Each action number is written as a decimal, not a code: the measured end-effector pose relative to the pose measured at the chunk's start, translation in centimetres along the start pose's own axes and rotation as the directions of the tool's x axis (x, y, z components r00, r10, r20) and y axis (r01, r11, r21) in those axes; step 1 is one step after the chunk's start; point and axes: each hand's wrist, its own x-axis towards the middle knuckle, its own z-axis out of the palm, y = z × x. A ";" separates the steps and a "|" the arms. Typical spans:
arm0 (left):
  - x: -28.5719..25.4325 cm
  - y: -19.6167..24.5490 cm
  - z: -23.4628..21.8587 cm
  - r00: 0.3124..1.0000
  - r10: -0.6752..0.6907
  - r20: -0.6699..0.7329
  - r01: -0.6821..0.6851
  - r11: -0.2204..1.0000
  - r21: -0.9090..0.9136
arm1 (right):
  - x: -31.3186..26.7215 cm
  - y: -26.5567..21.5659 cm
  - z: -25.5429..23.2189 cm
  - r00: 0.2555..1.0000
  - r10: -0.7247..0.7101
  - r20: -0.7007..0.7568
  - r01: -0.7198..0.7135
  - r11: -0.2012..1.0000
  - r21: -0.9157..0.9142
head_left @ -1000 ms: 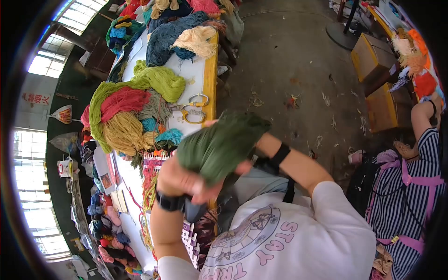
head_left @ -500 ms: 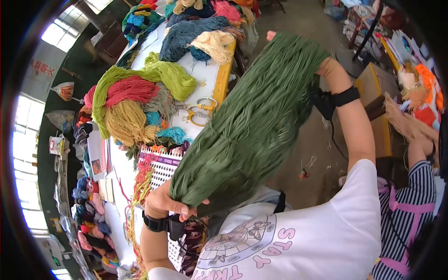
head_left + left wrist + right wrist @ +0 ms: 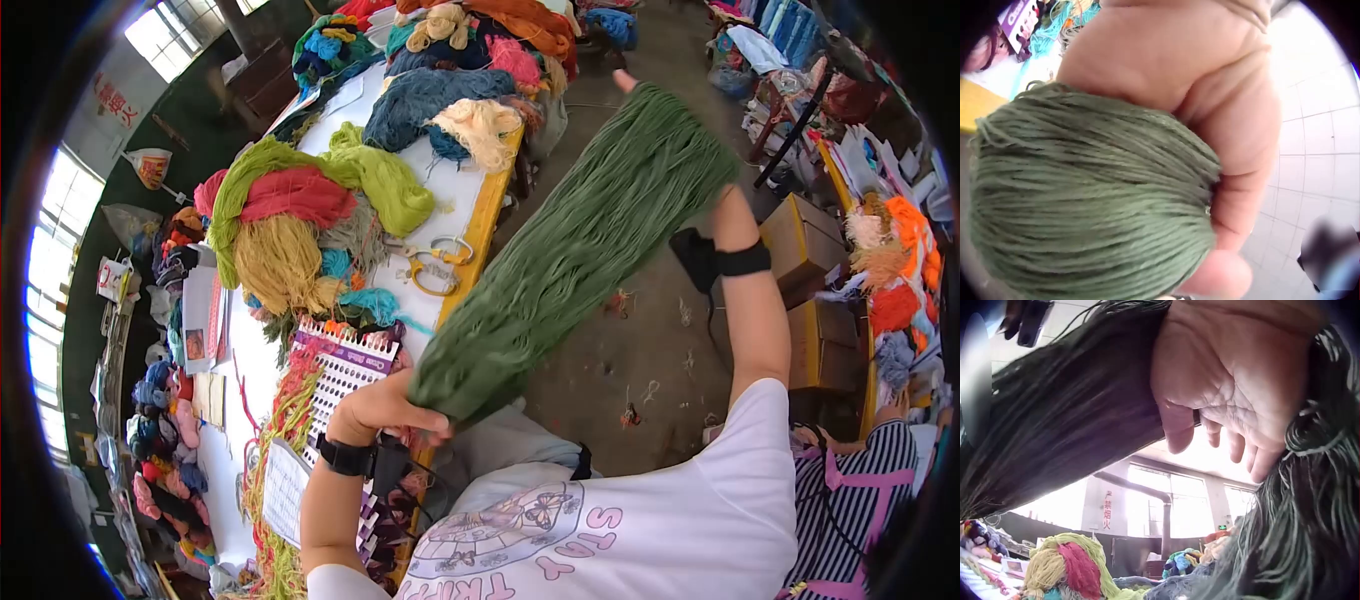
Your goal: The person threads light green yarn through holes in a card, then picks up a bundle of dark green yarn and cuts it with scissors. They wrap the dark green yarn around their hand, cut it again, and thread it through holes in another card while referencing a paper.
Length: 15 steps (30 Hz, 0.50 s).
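A long skein of dark green yarn is stretched slantwise between both hands above the floor. At its lower left end the left hand grips the loop, thumb over the strands; the left wrist view shows that hand curled round the green yarn. The right hand is inside the upper right end, mostly hidden by yarn, a fingertip sticking out beyond it. In the right wrist view this hand has its palm showing and fingers loosely extended, with yarn on both sides.
Left of the skein, a white table with a yellow edge bears lime yarn, red yarn, tan yarn, yellow-handled scissors and a colour card. Cardboard boxes and a person in stripes are at right.
The hands have moved apart from close together, and the bunched green skein has been drawn out long. Since half a second ago it looks narrower and straighter. The head view has shifted.
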 end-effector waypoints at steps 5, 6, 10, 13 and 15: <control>4.2 2.3 -0.9 0.704 0.657 -0.271 -0.676 0.737 0.031 | 2.4 2.9 12.8 0.963 -0.243 0.119 0.267 0.783 -0.562; 5.2 3.1 -1.2 0.676 0.715 -0.180 -0.736 0.665 -0.123 | 3.1 4.4 15.9 0.973 -0.223 0.062 0.231 0.917 -0.324; 7.9 2.3 -0.6 0.716 0.698 0.011 -0.689 0.709 -0.152 | 3.6 5.4 18.8 0.893 -0.184 0.411 0.447 0.247 -0.860; 7.7 4.9 3.3 0.807 0.441 0.393 -0.449 0.890 -0.077 | 2.9 5.7 17.8 0.848 -0.134 0.513 0.530 0.208 -0.822; 6.0 3.4 3.5 0.868 0.447 0.214 -0.415 0.892 -0.180 | 1.6 6.8 15.7 0.873 -0.056 0.484 0.478 0.288 -0.830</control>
